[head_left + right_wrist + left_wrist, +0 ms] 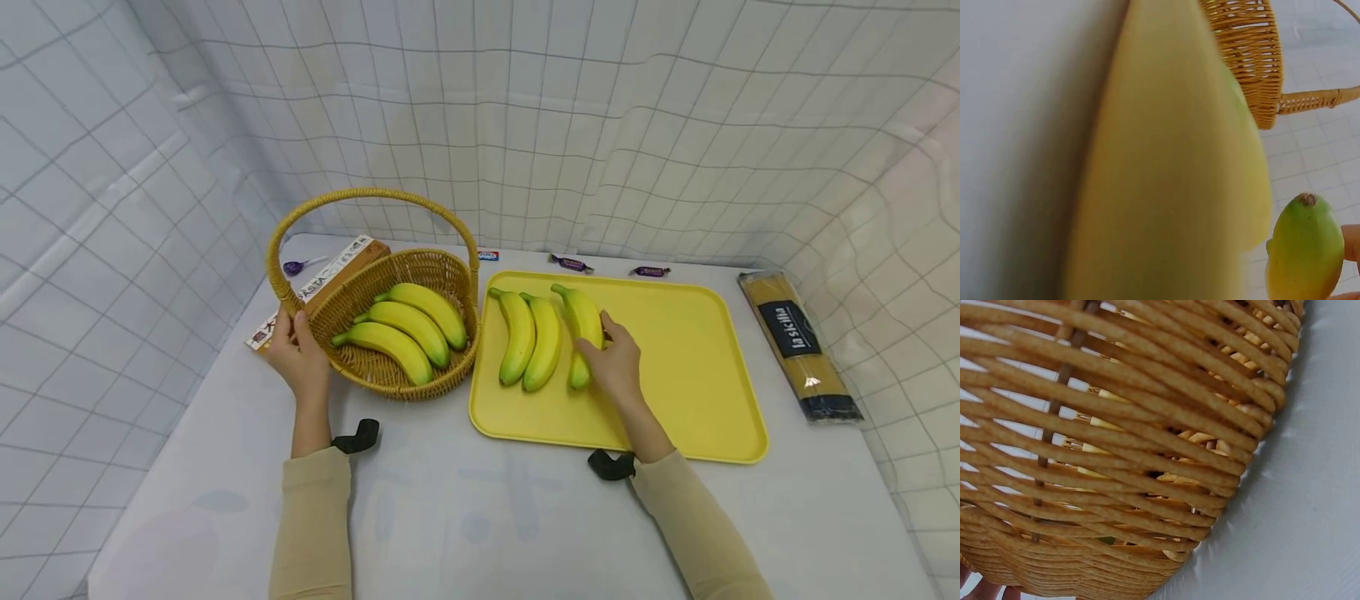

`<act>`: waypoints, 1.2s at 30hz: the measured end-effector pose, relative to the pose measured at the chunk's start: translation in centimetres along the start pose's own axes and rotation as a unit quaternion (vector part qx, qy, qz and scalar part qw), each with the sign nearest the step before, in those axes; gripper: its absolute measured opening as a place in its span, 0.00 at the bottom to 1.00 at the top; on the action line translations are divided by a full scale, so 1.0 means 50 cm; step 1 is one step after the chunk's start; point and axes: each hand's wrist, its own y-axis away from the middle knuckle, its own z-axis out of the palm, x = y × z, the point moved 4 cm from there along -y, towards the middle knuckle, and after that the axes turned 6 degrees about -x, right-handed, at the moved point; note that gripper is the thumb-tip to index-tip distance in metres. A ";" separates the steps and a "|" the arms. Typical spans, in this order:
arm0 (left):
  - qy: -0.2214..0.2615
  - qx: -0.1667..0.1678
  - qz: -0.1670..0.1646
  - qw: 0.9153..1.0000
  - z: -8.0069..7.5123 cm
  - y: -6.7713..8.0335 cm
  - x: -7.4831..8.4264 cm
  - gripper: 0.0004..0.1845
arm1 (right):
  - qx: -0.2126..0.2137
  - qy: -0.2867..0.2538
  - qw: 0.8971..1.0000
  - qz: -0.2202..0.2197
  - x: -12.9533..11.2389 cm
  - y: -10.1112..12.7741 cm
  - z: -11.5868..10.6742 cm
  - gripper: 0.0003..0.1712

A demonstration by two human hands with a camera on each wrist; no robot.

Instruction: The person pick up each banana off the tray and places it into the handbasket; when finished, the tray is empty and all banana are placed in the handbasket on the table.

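Note:
At the left, my left hand (pixel 300 354) pinches the wicker basket (pixel 352 379) where its tall handle meets the rim. Three yellow bananas with greenish ends (pixel 405 325) lie side by side inside the basket. The woven wall (pixel 1116 419) fills most of the left wrist view. My right hand (pixel 618 362) grips a banana (pixel 585 317) over the yellow tray (pixel 690 358), thumb on one side and fingers on the other. In the right wrist view, the tip of the held banana (pixel 1304 250) shows beside the fingers. Two more bananas (pixel 517 337) lie together on the tray's left part.
A pasta box (pixel 337 271) and a purple lollipop (pixel 294 267) lie behind the basket. Two purple-wrapped candies (pixel 570 263) and a small red-and-blue packet (pixel 488 256) sit along the back edge. A spaghetti pack (pixel 798 346) lies right of the tray.

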 end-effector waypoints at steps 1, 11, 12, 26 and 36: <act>0.001 -0.001 -0.001 1.000 0.000 0.000 0.000 0.17 | -0.001 -0.004 1.000 -0.003 -0.006 0.003 -0.003 0.40; 0.005 -0.002 -0.007 1.000 -0.003 0.004 0.005 0.17 | -0.019 0.011 0.998 -0.064 -0.083 0.037 -0.029 0.39; 0.006 -0.002 -0.005 1.000 -0.003 0.005 0.005 0.17 | -0.024 0.012 0.997 -0.070 -0.092 0.042 -0.028 0.38; 0.004 -0.004 0.004 1.000 0.002 0.002 0.005 0.16 | -0.091 0.007 0.983 -0.158 -0.179 0.115 0.007 0.39; 0.006 0.000 0.006 1.000 0.000 0.002 0.005 0.16 | -0.168 0.022 0.959 -0.228 -0.260 0.129 0.084 0.38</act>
